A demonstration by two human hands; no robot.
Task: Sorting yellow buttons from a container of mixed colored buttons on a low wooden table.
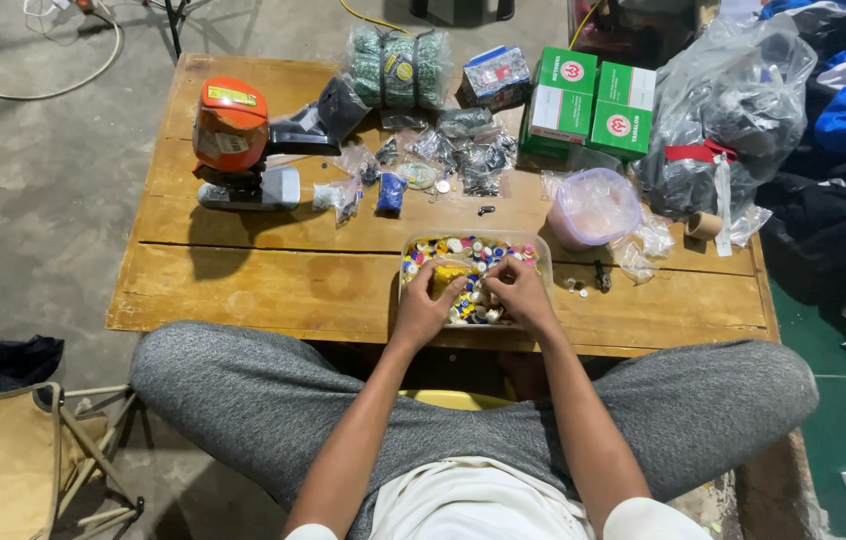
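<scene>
A clear plastic tray (541, 246) full of small, many-coloured buttons or caps sits at the near edge of a low wooden table (273, 280). Both my hands are inside it. My left hand (426, 306) rests on the pieces at the tray's left side, fingers curled around a yellow piece. My right hand (520, 288) is beside it in the middle, fingertips pinched on small pieces. What exactly each fingertip holds is too small to tell.
On the table stand an orange and black machine (234, 140), small plastic bags of dark parts (463, 150), green boxes (593, 105), a round pink-tinted tub (593, 207) and a large clear bag (728, 110). A folding stool (13, 465) stands at lower left.
</scene>
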